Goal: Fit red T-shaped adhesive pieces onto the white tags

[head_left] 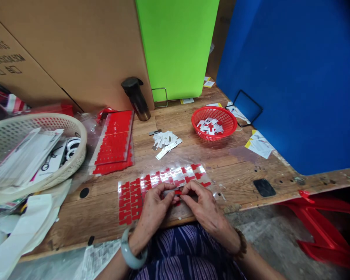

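My left hand point(155, 205) and my right hand point(204, 205) meet over the near edge of a wooden table point(245, 171). Both pinch a small red sticker with a thin metal piece point(175, 192) between their fingertips. Under the hands lies a clear sheet of red stickers point(140, 190), partly peeled at its far right. A pile of small metal plates point(165, 141) lies further back in the middle. A red basket point(214, 122) holding several finished white-and-red pieces stands at the back right.
A stack of red sticker sheets point(114, 142) lies left of centre. A cream basket point(37, 151) with papers and scissors fills the left. A dark flask point(137, 98) stands before cardboard boxes. Green point(177, 46) and blue point(294, 77) panels rise behind. Red plastic furniture point(323, 229) stands on the right.
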`<state>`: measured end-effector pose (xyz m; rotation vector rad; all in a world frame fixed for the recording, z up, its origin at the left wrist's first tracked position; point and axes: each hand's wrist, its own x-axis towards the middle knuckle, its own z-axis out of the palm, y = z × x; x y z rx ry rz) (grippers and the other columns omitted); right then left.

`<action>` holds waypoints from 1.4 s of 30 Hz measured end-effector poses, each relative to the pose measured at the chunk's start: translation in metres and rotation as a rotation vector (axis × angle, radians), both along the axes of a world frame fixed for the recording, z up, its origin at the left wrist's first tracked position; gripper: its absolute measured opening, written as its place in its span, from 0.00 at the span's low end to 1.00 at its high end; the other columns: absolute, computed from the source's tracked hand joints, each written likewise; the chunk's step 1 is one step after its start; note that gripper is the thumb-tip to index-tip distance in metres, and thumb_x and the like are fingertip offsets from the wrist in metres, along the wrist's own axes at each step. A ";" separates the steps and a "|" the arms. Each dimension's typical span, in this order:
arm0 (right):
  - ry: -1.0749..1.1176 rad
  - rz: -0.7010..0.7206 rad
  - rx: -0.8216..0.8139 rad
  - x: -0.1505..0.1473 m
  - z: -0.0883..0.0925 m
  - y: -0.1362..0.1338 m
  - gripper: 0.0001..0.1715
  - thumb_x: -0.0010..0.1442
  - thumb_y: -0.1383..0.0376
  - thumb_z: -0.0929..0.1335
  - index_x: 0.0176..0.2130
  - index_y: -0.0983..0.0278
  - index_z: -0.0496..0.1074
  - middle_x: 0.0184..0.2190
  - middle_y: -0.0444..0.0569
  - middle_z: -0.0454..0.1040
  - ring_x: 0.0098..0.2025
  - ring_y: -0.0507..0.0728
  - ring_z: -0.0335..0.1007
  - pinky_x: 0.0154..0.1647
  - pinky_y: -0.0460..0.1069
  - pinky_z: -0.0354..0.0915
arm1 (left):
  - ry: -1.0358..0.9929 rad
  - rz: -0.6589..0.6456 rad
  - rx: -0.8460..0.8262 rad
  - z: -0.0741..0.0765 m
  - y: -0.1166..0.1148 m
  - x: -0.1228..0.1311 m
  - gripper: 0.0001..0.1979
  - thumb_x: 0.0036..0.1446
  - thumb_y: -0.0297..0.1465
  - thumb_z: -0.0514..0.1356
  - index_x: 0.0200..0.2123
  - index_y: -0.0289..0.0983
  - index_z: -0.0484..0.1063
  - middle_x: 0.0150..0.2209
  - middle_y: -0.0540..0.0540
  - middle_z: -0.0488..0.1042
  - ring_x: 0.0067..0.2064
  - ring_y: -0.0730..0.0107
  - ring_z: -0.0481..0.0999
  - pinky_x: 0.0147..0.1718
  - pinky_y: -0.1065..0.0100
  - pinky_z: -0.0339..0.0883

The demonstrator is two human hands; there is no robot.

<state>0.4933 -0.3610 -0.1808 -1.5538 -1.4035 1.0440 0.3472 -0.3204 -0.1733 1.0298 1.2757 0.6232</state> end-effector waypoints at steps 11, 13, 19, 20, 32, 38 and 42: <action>0.055 -0.034 -0.024 0.000 0.009 0.002 0.07 0.57 0.72 0.62 0.30 0.62 0.65 0.28 0.41 0.68 0.31 0.51 0.63 0.35 0.46 0.58 | -0.118 -0.022 -0.091 0.001 0.005 -0.005 0.16 0.47 0.31 0.64 0.40 0.31 0.70 0.24 0.45 0.78 0.27 0.71 0.78 0.32 0.72 0.69; 0.048 -0.041 -0.039 0.001 0.010 0.004 0.06 0.58 0.71 0.62 0.31 0.62 0.65 0.27 0.41 0.68 0.30 0.51 0.63 0.33 0.46 0.58 | -0.160 -0.031 -0.142 0.000 0.006 -0.008 0.19 0.47 0.32 0.66 0.41 0.30 0.69 0.24 0.44 0.79 0.27 0.70 0.78 0.32 0.71 0.70; -0.058 -0.032 -0.010 -0.001 0.006 0.007 0.06 0.57 0.72 0.62 0.32 0.62 0.65 0.30 0.43 0.69 0.33 0.52 0.65 0.35 0.47 0.59 | -0.196 0.005 -0.212 0.000 0.006 -0.010 0.20 0.43 0.31 0.68 0.40 0.30 0.71 0.25 0.43 0.79 0.27 0.71 0.79 0.31 0.74 0.70; -0.083 -0.029 -0.001 -0.001 0.006 0.007 0.06 0.58 0.72 0.62 0.32 0.62 0.64 0.30 0.43 0.69 0.34 0.52 0.65 0.35 0.47 0.59 | -0.201 0.013 -0.219 0.000 0.006 -0.009 0.20 0.42 0.31 0.68 0.39 0.31 0.71 0.24 0.43 0.79 0.26 0.71 0.79 0.30 0.74 0.70; -0.309 -0.041 0.122 -0.005 0.004 0.004 0.07 0.59 0.72 0.61 0.30 0.62 0.62 0.29 0.43 0.68 0.34 0.54 0.62 0.37 0.49 0.55 | -0.193 0.033 -0.201 0.001 0.004 -0.005 0.21 0.41 0.33 0.70 0.38 0.30 0.69 0.24 0.43 0.79 0.25 0.72 0.78 0.29 0.75 0.71; -0.312 -0.025 0.133 -0.005 0.003 0.003 0.06 0.59 0.71 0.62 0.30 0.62 0.63 0.30 0.45 0.68 0.35 0.55 0.62 0.38 0.50 0.56 | -0.163 0.043 -0.213 0.007 0.004 -0.005 0.22 0.39 0.33 0.70 0.37 0.30 0.69 0.22 0.43 0.78 0.24 0.72 0.78 0.28 0.75 0.71; -0.236 -0.032 0.129 -0.003 -0.001 0.004 0.06 0.58 0.71 0.62 0.32 0.61 0.65 0.33 0.46 0.67 0.37 0.55 0.63 0.38 0.50 0.59 | -0.189 0.045 -0.233 0.005 0.004 -0.009 0.21 0.39 0.32 0.70 0.37 0.30 0.69 0.22 0.43 0.78 0.23 0.72 0.77 0.26 0.76 0.70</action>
